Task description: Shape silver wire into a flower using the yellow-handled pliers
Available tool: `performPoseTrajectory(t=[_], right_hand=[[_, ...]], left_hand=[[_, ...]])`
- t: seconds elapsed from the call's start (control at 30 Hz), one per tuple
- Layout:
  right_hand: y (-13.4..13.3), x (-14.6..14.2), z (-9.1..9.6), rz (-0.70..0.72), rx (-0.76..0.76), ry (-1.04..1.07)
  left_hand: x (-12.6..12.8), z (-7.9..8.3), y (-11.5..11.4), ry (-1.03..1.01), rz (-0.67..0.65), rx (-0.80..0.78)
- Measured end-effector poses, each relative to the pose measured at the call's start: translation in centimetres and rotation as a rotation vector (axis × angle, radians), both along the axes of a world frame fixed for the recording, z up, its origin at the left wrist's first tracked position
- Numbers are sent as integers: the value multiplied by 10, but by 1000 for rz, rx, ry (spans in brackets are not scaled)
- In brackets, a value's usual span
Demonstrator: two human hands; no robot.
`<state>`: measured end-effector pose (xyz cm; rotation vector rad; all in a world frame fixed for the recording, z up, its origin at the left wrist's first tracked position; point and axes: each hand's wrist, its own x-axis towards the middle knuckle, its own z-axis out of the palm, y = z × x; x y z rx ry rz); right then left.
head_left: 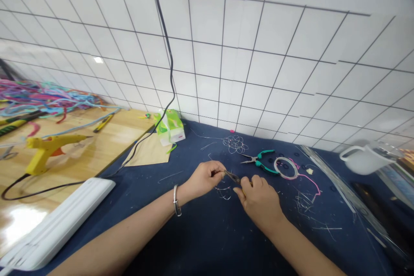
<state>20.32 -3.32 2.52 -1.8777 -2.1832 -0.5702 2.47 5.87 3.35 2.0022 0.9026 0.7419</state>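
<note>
My left hand [207, 177] is closed in a pinch on a thin wire piece [224, 193], whose bent loops hang below the fingers. My right hand [261, 200] is wrapped round a pair of pliers [233, 177], most of the handles hidden in the palm. The jaws of the pliers meet the wire right at my left fingertips. Beyond the hands lies a flower-shaped coil of wire [235, 143]. A second pair of pliers, with teal handles [267, 166], rests on the dark blue mat [200, 241] to its right.
A pink-and-white ring [286, 168], wire scraps [304, 202] and long clear strips [326, 172] lie to the right, near a white mug [364, 157]. Leftward are a tissue pack [171, 127], a white power strip [61, 224], a yellow glue gun [48, 151] and pipe cleaners [48, 97].
</note>
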Motion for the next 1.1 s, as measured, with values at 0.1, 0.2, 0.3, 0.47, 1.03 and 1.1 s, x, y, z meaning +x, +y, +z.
performPoseTrajectory(t=[0.1,0.2,0.3,0.47,1.03,1.1], right_hand=[[2,4,-6,27,-23,116],[6,9,-11,24,-60,238],[11,13,-16,-6,-93,246],[14,15,-20,19,-90,187],[6,-11,14,347,-169,772],[7,-10,16,318,-195,845]], left_hand=[[0,1,1,-46,-25,-120],[-1,2,2,-78,-45,-195],[-2,2,3,-71,-49,-219],[-3,0,3,-74,-113,-247],[16,-10,-26,95,-325,-206],[16,-11,-28,80,-339,-330]])
